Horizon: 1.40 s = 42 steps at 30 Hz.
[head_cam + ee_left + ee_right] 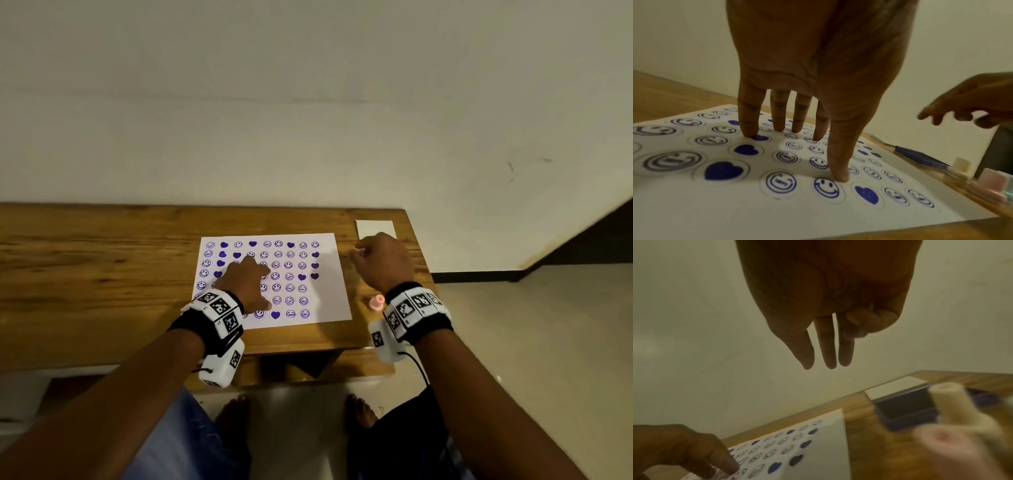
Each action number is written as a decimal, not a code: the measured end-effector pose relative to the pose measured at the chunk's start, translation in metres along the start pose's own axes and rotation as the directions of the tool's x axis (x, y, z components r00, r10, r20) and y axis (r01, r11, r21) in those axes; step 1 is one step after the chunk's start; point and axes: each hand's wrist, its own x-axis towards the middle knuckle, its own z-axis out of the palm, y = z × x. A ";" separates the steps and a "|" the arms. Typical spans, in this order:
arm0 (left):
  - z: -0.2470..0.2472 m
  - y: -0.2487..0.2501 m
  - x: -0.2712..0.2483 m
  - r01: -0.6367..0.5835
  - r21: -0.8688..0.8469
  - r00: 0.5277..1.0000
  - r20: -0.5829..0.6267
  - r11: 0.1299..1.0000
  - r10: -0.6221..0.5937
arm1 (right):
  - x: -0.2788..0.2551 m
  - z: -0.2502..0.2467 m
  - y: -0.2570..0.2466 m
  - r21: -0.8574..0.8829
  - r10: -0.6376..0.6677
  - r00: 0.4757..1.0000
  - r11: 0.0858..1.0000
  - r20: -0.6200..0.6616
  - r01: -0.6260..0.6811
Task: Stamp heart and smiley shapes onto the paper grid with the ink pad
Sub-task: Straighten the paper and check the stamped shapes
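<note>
The white paper sheet with its printed grid of circles [330, 281] lies flat on the wooden counter [102, 257], many cells already filled with blue hearts and smileys. The left hand [245, 281] presses it down with straight, spread fingers and holds nothing. The right hand [382, 262] hovers to the right of the sheet. Three of its fingers are straight, while thumb and forefinger are drawn in. Whether that grip pinches anything cannot be told.

The move likely turns on this: the small pink stamp [376, 303] and the cream stamp [947, 402] stand upright on the near side of that hand, under its wrist. The dark blue ink pad [904, 410] lies farther off, before a white rectangular lid [375, 228]. The right hand is much the nearer and would have to draw back toward the near edge to take one from above.
</note>
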 end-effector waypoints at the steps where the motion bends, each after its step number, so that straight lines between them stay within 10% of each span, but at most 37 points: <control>1: -0.001 0.001 0.000 0.003 -0.003 1.000 0.000 1.000 -0.003 | 0.008 0.005 -0.011 0.005 -0.016 0.999 1.000 0.043 0.016; 12: -0.005 0.003 -0.006 0.020 -0.054 1.000 0.015 0.998 -0.020 | 0.029 0.057 -0.049 -0.256 0.133 0.931 0.966 0.339 -0.044; 17: -0.004 0.001 -0.004 0.008 -0.071 1.000 0.013 0.997 -0.007 | 0.018 0.053 -0.057 0.225 0.049 0.943 0.966 0.329 -0.128; 21: -0.002 0.001 -0.004 0.013 -0.084 1.000 0.008 0.996 -0.012 | 0.012 0.044 -0.049 0.683 0.137 0.944 0.660 0.299 -0.312; 24: -0.001 -0.001 -0.002 0.002 -0.084 1.000 0.003 0.996 -0.002 | 0.006 0.041 -0.035 0.685 0.217 0.909 0.601 0.355 -0.411; 32: -0.010 -0.011 0.000 -0.057 -0.184 0.998 0.007 0.981 0.059 | -0.006 0.047 -0.016 0.375 0.117 0.955 0.901 0.272 -0.217; 42: -0.079 -0.095 -0.019 -0.013 -0.337 0.966 -0.247 0.942 -0.075 | 0.008 -0.003 -0.027 0.775 0.198 0.978 0.608 0.060 -0.171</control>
